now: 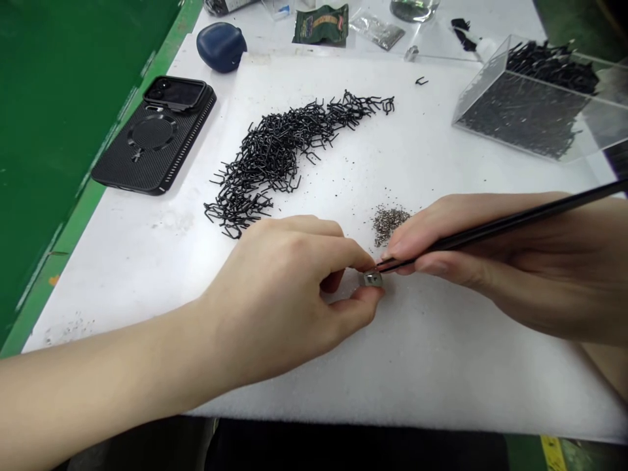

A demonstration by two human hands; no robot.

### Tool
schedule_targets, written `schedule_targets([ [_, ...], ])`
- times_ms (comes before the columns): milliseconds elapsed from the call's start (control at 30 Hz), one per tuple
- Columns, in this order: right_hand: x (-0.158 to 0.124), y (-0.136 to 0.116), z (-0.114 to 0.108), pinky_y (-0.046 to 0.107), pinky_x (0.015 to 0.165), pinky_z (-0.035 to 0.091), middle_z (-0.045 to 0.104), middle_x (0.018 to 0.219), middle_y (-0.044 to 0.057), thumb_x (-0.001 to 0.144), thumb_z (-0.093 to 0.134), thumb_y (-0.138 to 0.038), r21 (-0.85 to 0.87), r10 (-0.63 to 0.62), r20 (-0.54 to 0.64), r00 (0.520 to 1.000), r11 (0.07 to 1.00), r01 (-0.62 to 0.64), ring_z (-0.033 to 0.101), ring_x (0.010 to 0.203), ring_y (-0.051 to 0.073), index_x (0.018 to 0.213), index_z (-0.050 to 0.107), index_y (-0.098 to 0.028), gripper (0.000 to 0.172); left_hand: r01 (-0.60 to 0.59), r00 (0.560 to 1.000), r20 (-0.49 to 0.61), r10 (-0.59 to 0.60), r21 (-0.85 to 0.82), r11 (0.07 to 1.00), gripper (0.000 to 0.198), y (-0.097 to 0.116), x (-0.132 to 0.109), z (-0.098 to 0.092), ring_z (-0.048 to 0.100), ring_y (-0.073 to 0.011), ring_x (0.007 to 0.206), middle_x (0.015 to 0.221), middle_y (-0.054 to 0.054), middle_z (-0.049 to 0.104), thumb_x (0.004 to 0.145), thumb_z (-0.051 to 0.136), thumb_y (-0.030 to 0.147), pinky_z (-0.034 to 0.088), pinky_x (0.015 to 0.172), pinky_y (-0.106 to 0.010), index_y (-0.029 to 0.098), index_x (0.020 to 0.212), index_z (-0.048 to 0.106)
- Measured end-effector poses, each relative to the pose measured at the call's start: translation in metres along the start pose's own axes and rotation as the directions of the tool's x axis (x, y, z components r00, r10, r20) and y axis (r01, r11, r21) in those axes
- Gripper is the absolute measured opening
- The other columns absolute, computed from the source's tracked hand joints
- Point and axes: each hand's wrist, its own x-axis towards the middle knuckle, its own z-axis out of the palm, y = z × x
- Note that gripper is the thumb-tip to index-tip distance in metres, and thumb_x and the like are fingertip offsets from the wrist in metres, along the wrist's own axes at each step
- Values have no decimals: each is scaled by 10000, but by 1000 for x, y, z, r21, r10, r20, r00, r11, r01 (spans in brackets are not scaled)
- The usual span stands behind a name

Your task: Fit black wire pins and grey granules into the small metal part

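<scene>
My left hand (pixel 289 288) pinches a small silvery metal block (pixel 373 279) between thumb and forefinger, just above the white foam mat (pixel 432 353). My right hand (pixel 495 261) grips black tweezers (pixel 490 229), whose tips meet the top of the block. Right behind the tips lies a little heap of tiny grey metal bits (pixel 388 221). A long pile of black bent wire clips (pixel 289 147) spreads across the mat beyond my left hand.
A black phone (pixel 154 137) lies at the mat's left edge, with a dark blue case (pixel 220 46) behind it. A clear box of black clips (pixel 534 98) stands at the back right. A green packet (pixel 321 25) and plastic bags sit at the far edge.
</scene>
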Motion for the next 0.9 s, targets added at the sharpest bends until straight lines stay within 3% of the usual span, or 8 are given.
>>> schedule_targets([
  [367, -2, -4, 2, 322, 627, 627, 828, 960, -72, 945, 787, -268, -45, -4, -16, 1000, 999, 3, 767, 789, 181, 1054, 802, -387, 162, -12, 1000, 5, 12, 5, 1000, 117, -1, 1, 1, 532, -73, 506, 666, 59, 702, 888, 728, 213, 444, 573, -262, 226, 895, 844],
  [633, -3, -2, 1, 329, 645, 631, 826, 965, -56, 946, 793, -290, -89, -24, -40, 999, 996, 20, 778, 811, 193, 1044, 798, -364, 122, -13, 1000, 3, 13, -3, 1000, 107, 0, -1, 0, 540, -70, 511, 673, 66, 710, 886, 746, 213, 451, 574, -258, 232, 909, 848],
  [900, -2, 3, -6, 311, 738, 685, 827, 975, -21, 936, 797, -232, -8, -38, -13, 999, 999, 38, 816, 879, 214, 1028, 801, -322, 129, 100, 994, 34, -101, 30, 995, 104, 9, 0, -3, 579, -86, 574, 667, 62, 699, 898, 762, 215, 468, 615, -261, 255, 913, 857],
])
